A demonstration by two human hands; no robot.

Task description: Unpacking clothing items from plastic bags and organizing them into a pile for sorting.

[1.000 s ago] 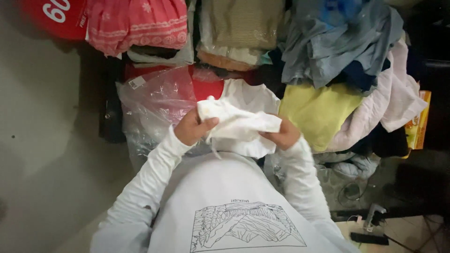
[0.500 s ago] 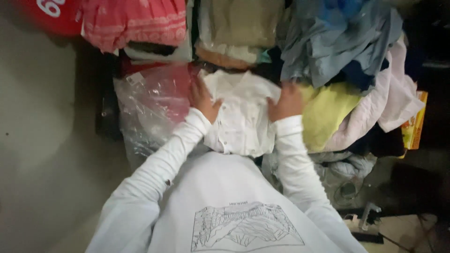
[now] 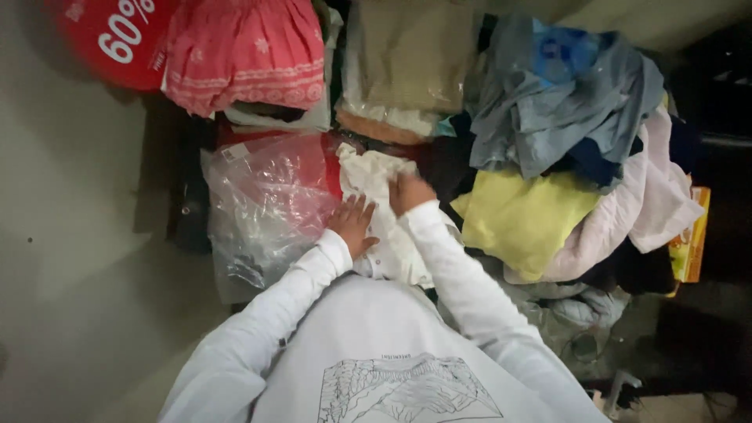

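A white buttoned garment lies folded narrow on the pile in front of me, next to a clear plastic bag over something red. My left hand rests flat on the garment's left edge, fingers spread. My right hand presses on its upper right part, fingers curled onto the cloth. Both arms wear white sleeves.
Heaped clothes surround the garment: a pink embroidered piece at the top left, beige folded items at the top, grey-blue cloth, a yellow top and a pale pink garment at the right. A red round sign hangs by the grey wall.
The white garment was held up between both hands, then laid on the pile. Its right side is now folded over to the left, and my right hand has moved in toward my left.
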